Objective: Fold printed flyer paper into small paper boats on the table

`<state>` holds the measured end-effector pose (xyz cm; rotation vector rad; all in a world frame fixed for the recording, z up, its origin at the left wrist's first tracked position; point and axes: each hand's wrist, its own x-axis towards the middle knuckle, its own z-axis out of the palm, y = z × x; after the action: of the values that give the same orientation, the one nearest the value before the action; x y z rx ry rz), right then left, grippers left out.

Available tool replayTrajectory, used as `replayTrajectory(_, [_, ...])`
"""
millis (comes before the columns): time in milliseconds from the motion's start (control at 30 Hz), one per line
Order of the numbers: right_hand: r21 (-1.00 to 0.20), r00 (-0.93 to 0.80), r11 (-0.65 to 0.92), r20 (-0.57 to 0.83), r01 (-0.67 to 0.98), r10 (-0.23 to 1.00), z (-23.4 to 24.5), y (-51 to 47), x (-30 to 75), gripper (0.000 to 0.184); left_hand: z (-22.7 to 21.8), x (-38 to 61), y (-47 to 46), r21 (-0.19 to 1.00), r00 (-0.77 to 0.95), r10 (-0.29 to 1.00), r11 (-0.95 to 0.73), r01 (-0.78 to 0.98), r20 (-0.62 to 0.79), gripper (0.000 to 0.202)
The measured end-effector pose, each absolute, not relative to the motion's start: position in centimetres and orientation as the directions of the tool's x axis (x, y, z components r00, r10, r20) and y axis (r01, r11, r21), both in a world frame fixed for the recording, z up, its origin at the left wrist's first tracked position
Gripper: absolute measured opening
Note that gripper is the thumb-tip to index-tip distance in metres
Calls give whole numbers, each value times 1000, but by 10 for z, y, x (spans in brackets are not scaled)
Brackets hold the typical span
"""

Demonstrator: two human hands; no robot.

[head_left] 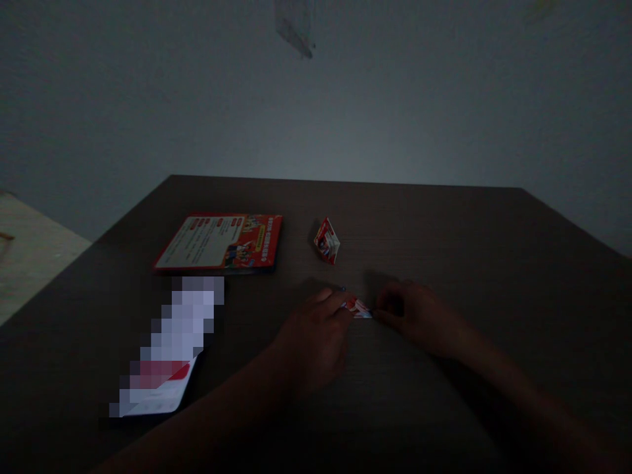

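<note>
A small folded piece of printed paper (359,309), red, white and blue, lies on the table between my hands. My left hand (316,332) covers its left end, fingers bent and pressing it down against the tabletop. At the paper's right tip, the thumb and fingers of my right hand (422,316) are pinched together. Dim light hides the exact fingertip contact. Farther back stands a second folded paper piece (327,243), red and white, with creased sides tilted up.
A red printed booklet or pad (222,242) lies at the back left of the dark wooden table (419,224). In front of it rests a phone (162,395) with a lit screen, partly blurred out, close to my left forearm. A grey wall (395,99) rises behind the table.
</note>
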<state>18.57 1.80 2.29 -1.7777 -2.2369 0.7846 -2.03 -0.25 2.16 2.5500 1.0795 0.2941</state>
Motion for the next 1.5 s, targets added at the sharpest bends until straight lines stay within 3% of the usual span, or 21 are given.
replayTrajectory(267, [-569,-262,107,-199,816,944,20,19,191,7,20,-21,-2,402,687,723,-650,645,67,40])
replayTrajectory(467, [-682,-314,91,-210,726,926,11,20,201,12,17,-22,-2,376,700,709,-673,637,83,39])
replayTrajectory(1133, [-730,-322,179,-59,660,945,19,12,194,14,10,-22,-1,319,637,749,-657,683,181,26])
replayTrajectory(1500, [-854,-244,136,11,502,970,13,10,187,19,11,-22,0,489,542,806,-581,651,235,20])
